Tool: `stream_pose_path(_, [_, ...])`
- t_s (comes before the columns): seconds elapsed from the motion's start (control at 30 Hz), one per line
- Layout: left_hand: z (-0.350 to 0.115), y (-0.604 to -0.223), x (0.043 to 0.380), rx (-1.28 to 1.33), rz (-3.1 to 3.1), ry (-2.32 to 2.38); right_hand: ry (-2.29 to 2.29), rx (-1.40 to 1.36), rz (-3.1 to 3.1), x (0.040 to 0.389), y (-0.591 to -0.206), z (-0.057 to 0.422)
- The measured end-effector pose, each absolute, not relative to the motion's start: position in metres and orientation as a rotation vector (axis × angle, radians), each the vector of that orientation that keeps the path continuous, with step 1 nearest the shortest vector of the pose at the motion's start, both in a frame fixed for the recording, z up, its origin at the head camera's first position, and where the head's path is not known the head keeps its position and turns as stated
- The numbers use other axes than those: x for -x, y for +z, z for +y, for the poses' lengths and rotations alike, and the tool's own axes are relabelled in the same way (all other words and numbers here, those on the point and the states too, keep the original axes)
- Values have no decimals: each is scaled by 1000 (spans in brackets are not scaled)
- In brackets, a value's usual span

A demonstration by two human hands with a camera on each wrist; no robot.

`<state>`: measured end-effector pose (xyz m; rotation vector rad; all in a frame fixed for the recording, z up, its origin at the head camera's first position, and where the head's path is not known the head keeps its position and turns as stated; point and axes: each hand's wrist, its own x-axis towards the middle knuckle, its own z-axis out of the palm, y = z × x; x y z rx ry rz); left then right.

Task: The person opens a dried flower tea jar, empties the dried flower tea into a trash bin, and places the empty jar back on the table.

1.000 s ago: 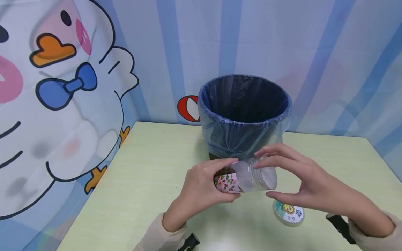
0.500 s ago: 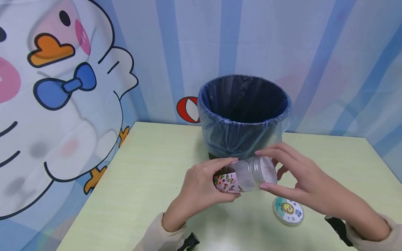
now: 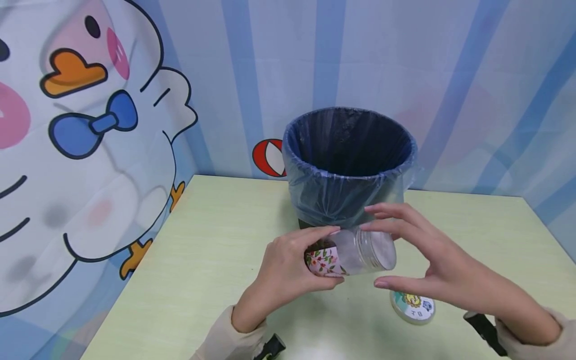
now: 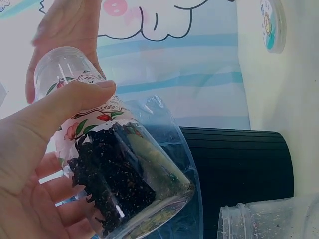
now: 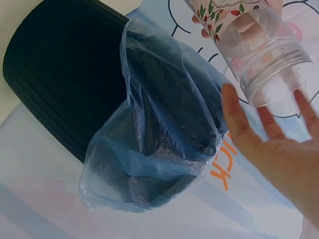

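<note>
My left hand (image 3: 288, 260) grips a clear jar (image 3: 348, 252) round its flower-printed label, holding it tilted on its side above the table. Dark, shrivelled pieces (image 4: 112, 177) and some paler bits lie toward its base in the left wrist view. The jar's ridged end (image 5: 279, 69) points toward my right hand (image 3: 432, 255); I cannot tell whether a clear lid covers it. My right fingers and thumb are spread about that end, with the fingertips close to its upper rim. Below the right hand, a round flat disc (image 3: 416, 309) with a sun print lies on the table.
Behind the jar stands a black bin (image 5: 60, 64) lined with a blue plastic bag (image 3: 333, 192). A second clear container (image 4: 269, 219) shows beside the bin in the left wrist view. The pale table (image 3: 216, 240) meets a printed cloth backdrop (image 3: 270, 60).
The right fingers closed in around the jar's end half a second ago and are now spread wide again. The left hand and jar have stayed nearly still.
</note>
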<state>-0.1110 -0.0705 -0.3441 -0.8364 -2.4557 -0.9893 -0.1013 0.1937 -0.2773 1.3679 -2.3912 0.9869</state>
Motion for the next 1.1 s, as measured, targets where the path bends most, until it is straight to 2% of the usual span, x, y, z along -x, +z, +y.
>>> stream_pose_path(0.27, [-70,-344,112,829,-2442,-982,941,-1242,-2518,102,-278,195])
stream_pose_path(0.63, [-71,-346,112,847,-2457,-1010,989,-1480,-2353,106,-278,197])
stream_pose_path(0.97, [-72,-345,112,837,-2468,-1027,904,-1246,-2525,102,-275,194])
stream_pose_path(1.1, [-73,-345,112,841,-2456,-1028,933,-1235,-2545,103,-276,194])
